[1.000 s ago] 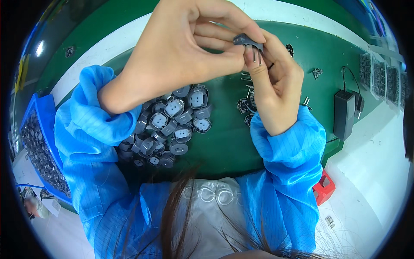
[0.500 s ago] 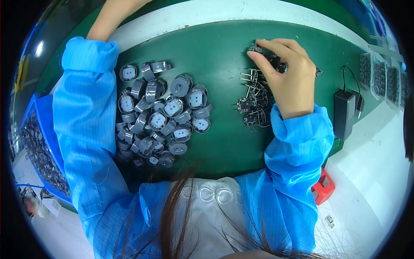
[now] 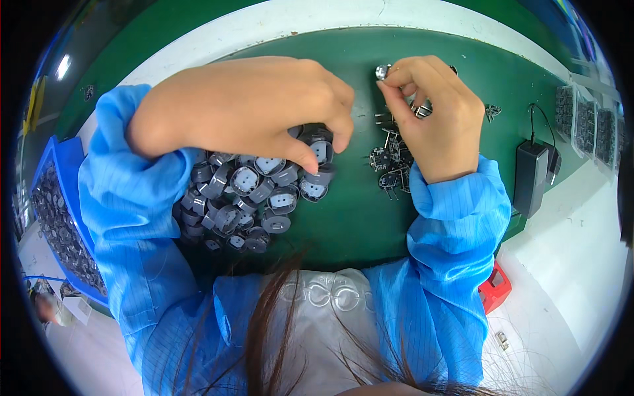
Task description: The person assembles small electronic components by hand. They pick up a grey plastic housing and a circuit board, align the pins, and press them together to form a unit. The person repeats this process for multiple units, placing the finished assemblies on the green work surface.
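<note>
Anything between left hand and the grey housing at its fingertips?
Nothing visible. The left hand is over the grey housing, thumb and a finger either side; whether it's gripped is unclear. Neighbouring housings crowd it below.

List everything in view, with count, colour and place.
round plastic housings: dozens, grey, heaped left of centre
circuit boards with metal pins: several, black, mostly clustered right of centre
small shiny part: one, silver, pinched, upper middle
parts-filled plastic bin: one, blue, left edge
rectangular power adapter with cable: one, black, right
clear plastic trays: several, dark contents, far right
stool-like plastic object: one, red, lower right
flat tabletop: one, green, centre
long loose sleeves: two, blue, either side
left hand: one, bare, over the housings
right hand: one, bare, holding the silver part
</note>
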Available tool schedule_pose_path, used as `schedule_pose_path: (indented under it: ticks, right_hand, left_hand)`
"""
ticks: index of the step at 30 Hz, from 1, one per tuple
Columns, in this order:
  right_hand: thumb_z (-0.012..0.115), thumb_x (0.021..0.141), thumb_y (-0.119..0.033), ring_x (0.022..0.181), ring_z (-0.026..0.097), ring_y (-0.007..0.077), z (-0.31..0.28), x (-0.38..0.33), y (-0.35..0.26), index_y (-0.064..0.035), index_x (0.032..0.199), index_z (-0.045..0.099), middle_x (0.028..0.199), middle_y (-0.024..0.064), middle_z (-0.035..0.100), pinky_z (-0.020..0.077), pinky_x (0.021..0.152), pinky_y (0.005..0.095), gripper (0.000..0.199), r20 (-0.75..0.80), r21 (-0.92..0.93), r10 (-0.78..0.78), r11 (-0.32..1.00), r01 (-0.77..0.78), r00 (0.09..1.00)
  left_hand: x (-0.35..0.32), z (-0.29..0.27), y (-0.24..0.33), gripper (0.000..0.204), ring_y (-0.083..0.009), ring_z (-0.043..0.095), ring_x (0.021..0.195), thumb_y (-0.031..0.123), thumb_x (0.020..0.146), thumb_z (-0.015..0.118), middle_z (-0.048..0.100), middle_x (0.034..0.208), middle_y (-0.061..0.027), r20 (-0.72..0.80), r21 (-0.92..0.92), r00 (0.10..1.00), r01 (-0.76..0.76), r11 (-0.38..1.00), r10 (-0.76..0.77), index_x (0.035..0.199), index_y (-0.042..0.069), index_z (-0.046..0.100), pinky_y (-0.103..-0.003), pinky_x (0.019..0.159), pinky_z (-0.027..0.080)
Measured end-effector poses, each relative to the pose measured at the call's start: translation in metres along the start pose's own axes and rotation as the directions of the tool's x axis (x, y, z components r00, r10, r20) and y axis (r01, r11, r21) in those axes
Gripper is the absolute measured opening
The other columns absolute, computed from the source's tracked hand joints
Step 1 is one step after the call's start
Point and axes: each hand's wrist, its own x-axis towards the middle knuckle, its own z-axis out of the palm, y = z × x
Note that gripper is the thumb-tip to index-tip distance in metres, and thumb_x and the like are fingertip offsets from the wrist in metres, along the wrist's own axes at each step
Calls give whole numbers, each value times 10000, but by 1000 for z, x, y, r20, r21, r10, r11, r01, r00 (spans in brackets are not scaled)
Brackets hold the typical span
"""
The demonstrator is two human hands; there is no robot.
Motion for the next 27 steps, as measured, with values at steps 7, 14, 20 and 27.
schedule_pose_path:
  ticks: [7, 14, 20, 27]
  right_hand:
    - [819, 760, 6, 654, 626, 125, 0, 5, -14, -103, 1079, 734, 781, 37, 641, 497, 557, 282, 347, -120, 387, 187, 913, -128, 975]
    - [781, 850, -13, 750, 691, 124, -19, 5, -17, -17, 1053, 755, 822, 45, 686, 557, 664, 257, 205, 63, 596, 296, 755, -274, 953]
    - [737, 889, -3, 835, 697, 149, -21, 4, -20, 47, 1049, 732, 933, 76, 709, 567, 763, 282, 168, 139, 646, 320, 688, -330, 937]
    - [716, 890, 47, 990, 682, 198, -17, 6, -8, 83, 1079, 701, 1141, 141, 684, 553, 866, 301, 193, -22, 323, -38, 945, 43, 999]
  left_hand:
    - [18, -4, 0, 304, -248, 664, 732, 181, 725, 843, 657, 865, -98, -171, 64, 981, 108, 992, -96, 928, 17, 687, -337, 633, 546]
    - [23, 4, -7, 225, -178, 647, 724, 46, 752, 796, 678, 874, -79, -277, -92, 952, 108, 990, -130, 960, 13, 716, -275, 618, 547]
    - [20, -8, -6, 170, -106, 615, 821, -14, 835, 743, 641, 1052, -46, -176, -418, 893, 312, 853, -414, 1001, 8, 712, -252, 708, 567]
    - [23, 4, 13, 234, -126, 652, 931, -48, 880, 692, 615, 1104, -46, -277, -696, 817, 192, 692, -505, 1103, -13, 630, -245, 837, 575]
